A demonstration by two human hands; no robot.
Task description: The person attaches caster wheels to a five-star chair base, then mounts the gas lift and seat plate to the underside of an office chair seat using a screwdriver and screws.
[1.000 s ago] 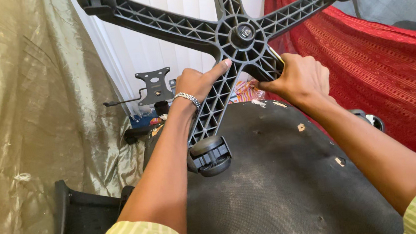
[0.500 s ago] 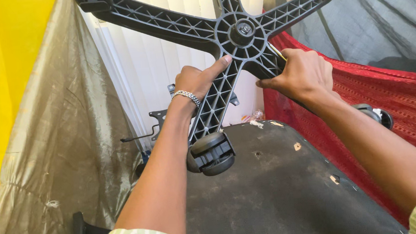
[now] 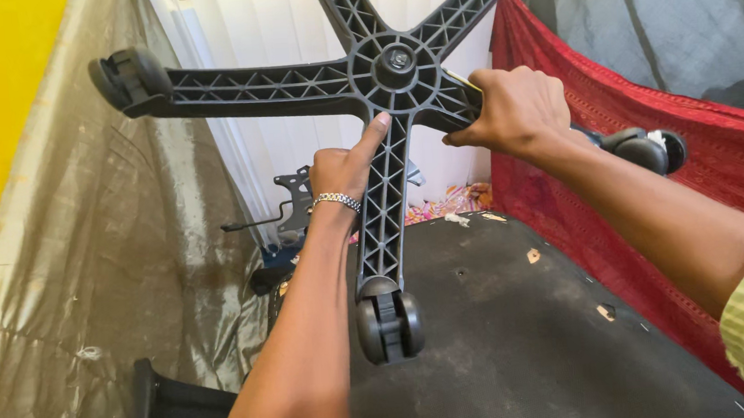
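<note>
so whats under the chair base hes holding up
Under the black five-star chair base lies the dusty black underside of a chair seat. The left hand and right hand grip its spokes; the forearms cover part of the seat.

The black ribbed plastic five-arm chair base point(image 3: 396, 65) is held up over the dusty black upturned seat underside point(image 3: 523, 330); the left hand point(image 3: 344, 169) grips the arm ending in a black twin-wheel caster point(image 3: 389, 324); the right hand point(image 3: 515, 111) clasps the neighbouring arm beside the hub.
</note>
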